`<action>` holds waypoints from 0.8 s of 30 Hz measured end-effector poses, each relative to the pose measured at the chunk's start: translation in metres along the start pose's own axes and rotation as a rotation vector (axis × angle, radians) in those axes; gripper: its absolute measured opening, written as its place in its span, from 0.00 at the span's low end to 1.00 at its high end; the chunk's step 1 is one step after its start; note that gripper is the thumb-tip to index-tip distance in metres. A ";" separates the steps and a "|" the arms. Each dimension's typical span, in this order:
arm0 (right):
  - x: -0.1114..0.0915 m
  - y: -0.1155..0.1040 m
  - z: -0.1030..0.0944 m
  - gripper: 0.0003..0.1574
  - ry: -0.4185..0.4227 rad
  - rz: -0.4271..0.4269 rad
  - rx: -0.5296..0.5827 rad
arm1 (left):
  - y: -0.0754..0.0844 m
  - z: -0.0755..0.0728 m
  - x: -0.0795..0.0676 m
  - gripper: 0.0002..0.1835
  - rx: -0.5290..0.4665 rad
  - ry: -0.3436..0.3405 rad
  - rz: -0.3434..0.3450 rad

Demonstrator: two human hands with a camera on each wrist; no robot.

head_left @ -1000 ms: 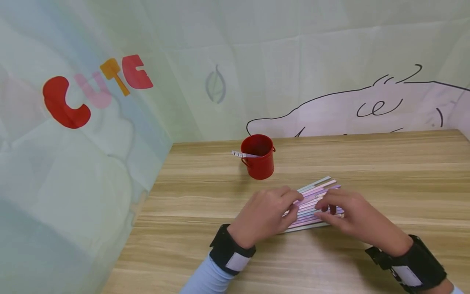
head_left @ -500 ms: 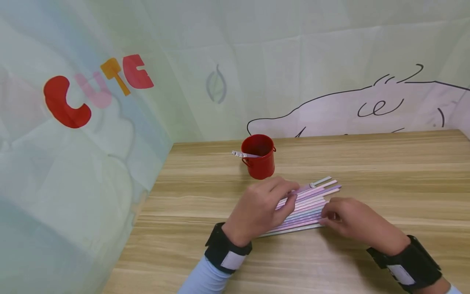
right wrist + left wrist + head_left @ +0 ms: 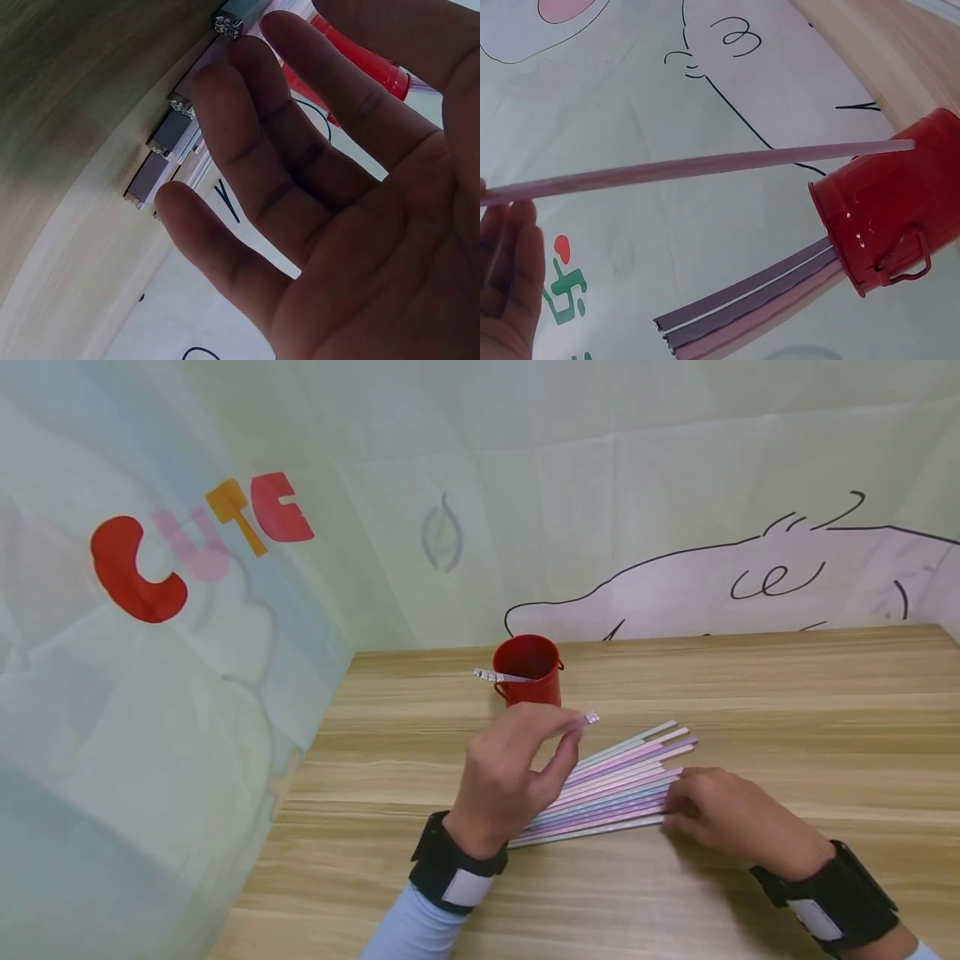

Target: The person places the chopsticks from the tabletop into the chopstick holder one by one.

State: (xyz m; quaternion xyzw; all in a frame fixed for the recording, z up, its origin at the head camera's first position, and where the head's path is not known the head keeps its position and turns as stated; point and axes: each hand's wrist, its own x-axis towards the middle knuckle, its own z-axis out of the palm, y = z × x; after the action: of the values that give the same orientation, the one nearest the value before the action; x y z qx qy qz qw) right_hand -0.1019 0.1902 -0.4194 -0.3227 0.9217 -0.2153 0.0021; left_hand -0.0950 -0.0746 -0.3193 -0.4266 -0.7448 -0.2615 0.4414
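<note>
As recorded by the head view, the left hand [image 3: 502, 777] pinched a slim, pinkish stick [image 3: 592, 717] with a crinkled end between thumb and forefinger, raised above a fan of pastel sticks [image 3: 618, 797] on a wood-grain tabletop [image 3: 397, 735]. Just beyond and slightly left of those fingertips stood an upright, small red bucket [image 3: 536, 692], glossy, with loop handles; lilac-toned sticks [image 3: 495, 676] leaned from its mouth. The right hand [image 3: 723, 814] was at the fan's right-hand ends, farther from the bucket than the left.

In the left wrist view, the pinched stick's long axis ran from the fingertips toward the bucket, roughly along the bucket's own upright axis but not quite parallel. Its far end overlapped the outer wall and was not inside the mouth; contact could not be determined. This offset between stick and mouth was judged the governing relation.

In the right wrist view, the right hand's fingers were parted and softly bent, crinkled stick ends just beside the fingertips; whether they touched could not be told.
</note>
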 end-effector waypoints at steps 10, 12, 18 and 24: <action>-0.001 0.001 0.000 0.08 -0.010 -0.008 0.005 | -0.006 -0.006 -0.001 0.13 0.076 0.188 -0.038; -0.001 0.001 0.000 0.08 -0.008 -0.011 0.004 | -0.007 -0.007 -0.001 0.13 0.081 0.205 -0.037; -0.002 0.002 0.000 0.09 -0.015 -0.023 0.001 | -0.007 -0.008 0.000 0.13 0.081 0.258 -0.041; -0.001 0.002 0.001 0.08 -0.027 -0.004 0.002 | -0.009 -0.008 -0.001 0.13 0.122 0.260 -0.092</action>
State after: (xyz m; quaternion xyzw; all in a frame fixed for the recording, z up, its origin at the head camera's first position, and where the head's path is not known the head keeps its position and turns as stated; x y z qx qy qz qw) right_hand -0.1019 0.1921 -0.4208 -0.3277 0.9207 -0.2116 0.0145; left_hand -0.0992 -0.0853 -0.3164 -0.3268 -0.7148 -0.2887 0.5467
